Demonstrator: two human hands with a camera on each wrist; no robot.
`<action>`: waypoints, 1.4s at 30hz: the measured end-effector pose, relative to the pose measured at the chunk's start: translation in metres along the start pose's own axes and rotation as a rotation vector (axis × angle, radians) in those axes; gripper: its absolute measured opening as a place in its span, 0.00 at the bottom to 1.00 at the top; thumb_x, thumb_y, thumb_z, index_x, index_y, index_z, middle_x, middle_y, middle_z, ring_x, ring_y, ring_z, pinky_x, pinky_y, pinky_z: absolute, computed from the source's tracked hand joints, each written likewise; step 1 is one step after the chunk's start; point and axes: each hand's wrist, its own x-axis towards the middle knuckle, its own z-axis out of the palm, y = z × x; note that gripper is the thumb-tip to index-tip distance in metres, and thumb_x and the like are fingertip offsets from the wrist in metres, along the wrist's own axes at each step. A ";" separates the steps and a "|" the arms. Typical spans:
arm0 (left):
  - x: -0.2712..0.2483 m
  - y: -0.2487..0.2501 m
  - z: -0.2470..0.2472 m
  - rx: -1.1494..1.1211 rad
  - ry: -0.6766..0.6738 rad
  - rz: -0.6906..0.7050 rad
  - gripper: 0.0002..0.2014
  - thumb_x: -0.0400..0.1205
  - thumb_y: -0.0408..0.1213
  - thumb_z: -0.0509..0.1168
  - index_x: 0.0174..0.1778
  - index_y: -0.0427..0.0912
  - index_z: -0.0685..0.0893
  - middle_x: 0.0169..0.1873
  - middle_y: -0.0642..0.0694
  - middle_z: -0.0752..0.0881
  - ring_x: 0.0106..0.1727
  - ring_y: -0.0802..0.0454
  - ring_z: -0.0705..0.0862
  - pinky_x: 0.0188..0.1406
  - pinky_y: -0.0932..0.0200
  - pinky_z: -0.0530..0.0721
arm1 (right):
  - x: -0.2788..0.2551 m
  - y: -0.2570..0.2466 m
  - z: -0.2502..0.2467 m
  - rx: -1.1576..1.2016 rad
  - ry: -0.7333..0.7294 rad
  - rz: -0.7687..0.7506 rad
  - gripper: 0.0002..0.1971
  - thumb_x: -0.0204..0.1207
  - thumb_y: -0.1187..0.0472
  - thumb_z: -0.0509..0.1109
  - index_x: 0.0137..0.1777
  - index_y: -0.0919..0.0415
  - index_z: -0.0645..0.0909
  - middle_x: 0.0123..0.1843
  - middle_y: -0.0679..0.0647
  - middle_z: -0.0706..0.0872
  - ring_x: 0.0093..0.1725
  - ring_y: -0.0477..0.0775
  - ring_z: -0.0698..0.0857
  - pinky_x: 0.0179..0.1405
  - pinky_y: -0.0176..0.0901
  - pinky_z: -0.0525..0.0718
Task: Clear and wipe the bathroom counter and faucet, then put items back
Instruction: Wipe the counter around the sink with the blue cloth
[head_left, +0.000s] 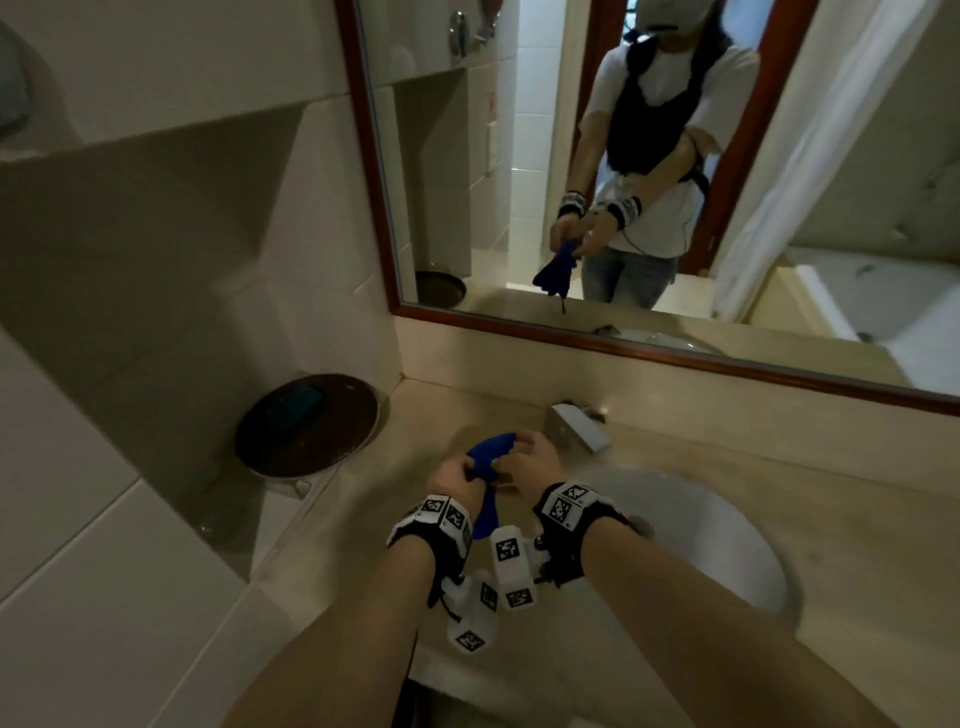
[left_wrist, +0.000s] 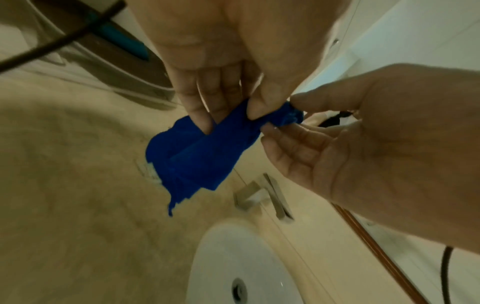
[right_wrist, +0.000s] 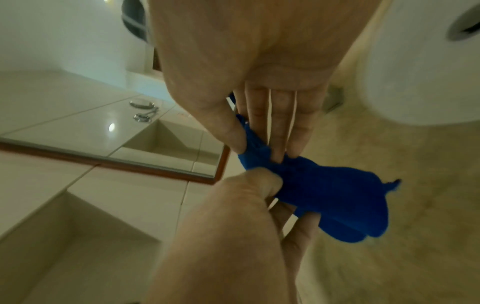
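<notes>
Both forearms reached out over the beige counter (head_left: 675, 519), wrists banded with black-and-white marker cuffs. Between them hung a blue cloth (head_left: 485, 470), bunched and held in the air above the counter, just left of the white basin (head_left: 727, 545) and in front of the square metal faucet (head_left: 574, 426). Her left hand (head_left: 453, 479) pinched one end of it, thumb pressed against the fingers (left_wrist: 200, 111); her right hand (head_left: 530, 462) pinched the other end the same way, its fingers (right_wrist: 280, 131) lying close together along the fabric. Off to the left, a dark round tray (head_left: 306, 426) carried a teal object (head_left: 297, 406). Above the counter, the wood-framed mirror (head_left: 374, 171) reflected both hands and the cloth.
</notes>
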 end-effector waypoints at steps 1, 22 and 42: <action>-0.008 0.001 0.011 0.011 -0.044 0.010 0.14 0.83 0.28 0.57 0.64 0.37 0.79 0.59 0.35 0.84 0.58 0.38 0.83 0.54 0.50 0.82 | -0.008 0.006 -0.011 -0.037 0.005 0.031 0.22 0.75 0.76 0.65 0.68 0.59 0.73 0.55 0.62 0.82 0.49 0.65 0.86 0.44 0.56 0.88; -0.134 0.118 0.250 0.161 -0.433 0.264 0.18 0.85 0.30 0.50 0.68 0.36 0.78 0.64 0.37 0.81 0.63 0.39 0.79 0.58 0.54 0.77 | -0.134 0.100 -0.311 -0.594 0.396 -0.069 0.15 0.75 0.67 0.63 0.56 0.60 0.88 0.45 0.59 0.90 0.45 0.58 0.88 0.43 0.46 0.86; -0.222 0.128 0.418 0.697 -0.398 0.199 0.10 0.77 0.40 0.67 0.52 0.44 0.87 0.45 0.44 0.86 0.45 0.47 0.82 0.43 0.59 0.78 | -0.193 0.222 -0.589 -0.656 0.552 0.082 0.14 0.75 0.51 0.68 0.34 0.60 0.76 0.32 0.54 0.78 0.33 0.55 0.79 0.28 0.41 0.75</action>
